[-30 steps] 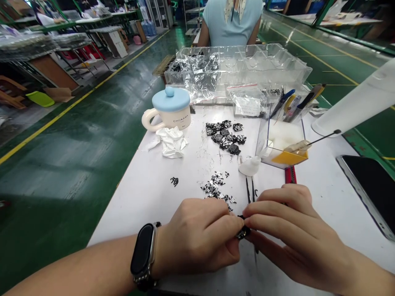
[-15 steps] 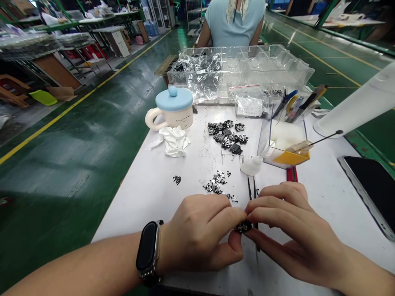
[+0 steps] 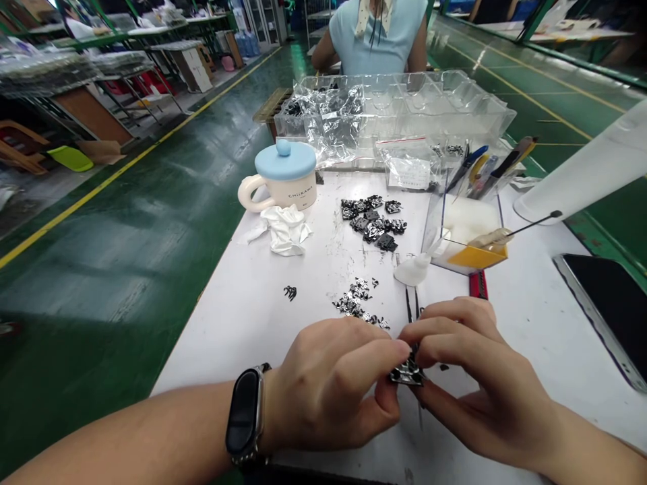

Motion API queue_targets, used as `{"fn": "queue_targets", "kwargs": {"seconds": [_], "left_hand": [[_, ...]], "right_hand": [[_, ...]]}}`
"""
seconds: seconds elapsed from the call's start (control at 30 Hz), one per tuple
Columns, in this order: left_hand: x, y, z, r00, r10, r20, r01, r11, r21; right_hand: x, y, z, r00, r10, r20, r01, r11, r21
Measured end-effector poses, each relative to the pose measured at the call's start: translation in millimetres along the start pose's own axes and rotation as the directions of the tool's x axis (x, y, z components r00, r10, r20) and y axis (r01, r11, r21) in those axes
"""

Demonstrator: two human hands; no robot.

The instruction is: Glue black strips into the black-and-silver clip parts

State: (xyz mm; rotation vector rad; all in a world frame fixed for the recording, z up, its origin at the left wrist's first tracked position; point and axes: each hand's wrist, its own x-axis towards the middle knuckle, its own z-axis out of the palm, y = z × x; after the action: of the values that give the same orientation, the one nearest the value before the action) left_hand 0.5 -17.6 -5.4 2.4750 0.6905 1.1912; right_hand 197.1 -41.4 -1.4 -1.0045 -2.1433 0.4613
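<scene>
Between my two hands is a small black part with shiny metal (image 3: 407, 372), its kind not plain. My left hand (image 3: 338, 384), with a dark watch on its wrist, pinches its left side between thumb and forefinger. The fingers of my right hand (image 3: 470, 370) close on its right side and cover some of it. Black tweezers (image 3: 412, 304) lie on the table, partly hidden under the part and my right hand. Just beyond my hands is a pile of tiny metal pieces (image 3: 354, 300). A heap of black parts (image 3: 374, 222) sits farther back.
A lidded mug (image 3: 290, 178) and crumpled tissue (image 3: 286, 230) stand at back left. On the right are a clear pen box (image 3: 465, 232), a white dropper bottle (image 3: 413, 271) and a phone (image 3: 606, 310). Clear trays (image 3: 399, 121) line the back; a person (image 3: 377, 40) sits beyond.
The black part has turned in my fingers, so more of its metal face shows. My left forefinger has shifted over its top. The person beyond has leaned slightly left.
</scene>
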Motion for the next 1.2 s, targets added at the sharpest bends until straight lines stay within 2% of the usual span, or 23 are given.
{"fn": "queue_targets", "kwargs": {"seconds": [0.2,0.4,0.5,0.77,0.93,1.2], "left_hand": [[-1.2,-0.4,1.6,1.0,-0.006,0.0,0.006,1.0,-0.024],[-2.4,2.2,3.1,0.989,-0.144,0.041,0.15,0.971,-0.185],[-1.3,3.1,3.0,0.983,-0.175,0.058,0.184,0.953,-0.24],[0.6,0.5,3.0,0.986,-0.163,0.03,0.165,0.946,-0.277],[1.0,-1.5,4.3,0.993,-0.112,-0.035,0.099,0.959,-0.266],[1.6,-2.5,4.2,0.995,-0.102,-0.011,0.096,0.964,-0.247]], "right_hand": [[-0.8,-0.2,1.5,1.0,-0.008,-0.03,0.008,1.0,-0.009],[-0.2,0.9,1.2,1.0,-0.015,-0.024,0.015,1.0,-0.016],[-0.6,1.0,1.6,1.0,-0.01,-0.018,0.01,1.0,-0.006],[-1.1,2.2,1.8,1.0,-0.003,-0.016,0.003,1.0,-0.008],[-1.8,1.5,-0.5,1.0,0.014,0.01,-0.015,1.0,0.017],[-2.2,0.9,-0.2,1.0,0.02,-0.007,-0.02,1.0,0.007]]}}
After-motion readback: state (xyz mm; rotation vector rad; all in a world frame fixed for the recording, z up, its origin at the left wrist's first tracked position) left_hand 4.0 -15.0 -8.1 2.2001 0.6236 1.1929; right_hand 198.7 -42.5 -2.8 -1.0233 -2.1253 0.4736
